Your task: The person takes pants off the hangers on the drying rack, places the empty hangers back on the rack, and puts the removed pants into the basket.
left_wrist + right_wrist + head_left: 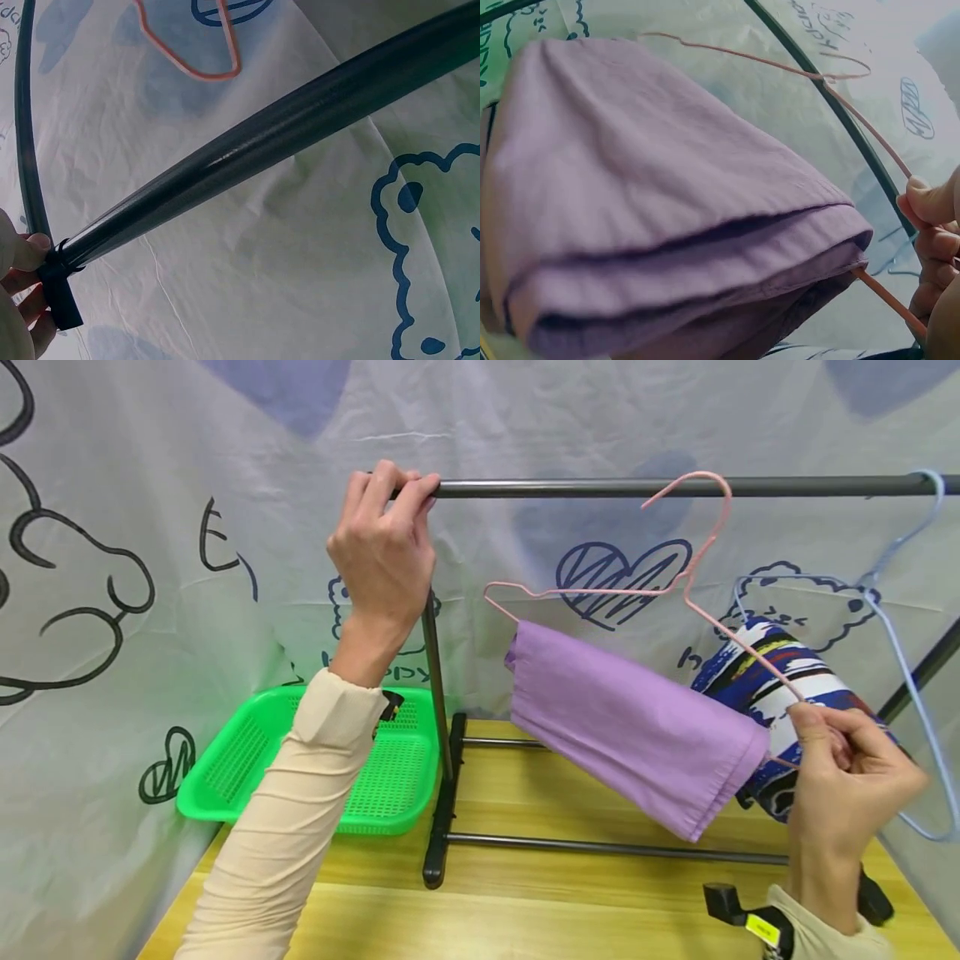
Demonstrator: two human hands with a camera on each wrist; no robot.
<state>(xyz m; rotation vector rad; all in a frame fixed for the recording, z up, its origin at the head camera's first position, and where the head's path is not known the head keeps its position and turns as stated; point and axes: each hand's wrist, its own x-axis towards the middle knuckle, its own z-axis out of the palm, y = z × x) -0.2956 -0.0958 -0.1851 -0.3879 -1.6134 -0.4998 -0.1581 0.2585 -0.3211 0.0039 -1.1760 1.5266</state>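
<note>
My left hand (384, 547) grips the upper left corner of a black metal clothes rack, at the end of its top rod (540, 488). In the left wrist view, fingers (31, 251) curl round the corner joint. My right hand (851, 777) pinches the right corner of a pink wire hanger (600, 592). Over the hanger's lower bar hangs a folded purple cloth (630, 718), tilted down to the right. The pink hook crosses in front of the top rod; whether it touches the rod I cannot tell. In the right wrist view, the cloth (660, 165) fills the left side.
Further right, a light blue hanger (903, 643) hooks over the rod and carries a striped blue, white and red cloth (806, 681). A green plastic basket (202, 797) stands at the left on the wooden table (540, 918). Behind hangs a white curtain with drawings.
</note>
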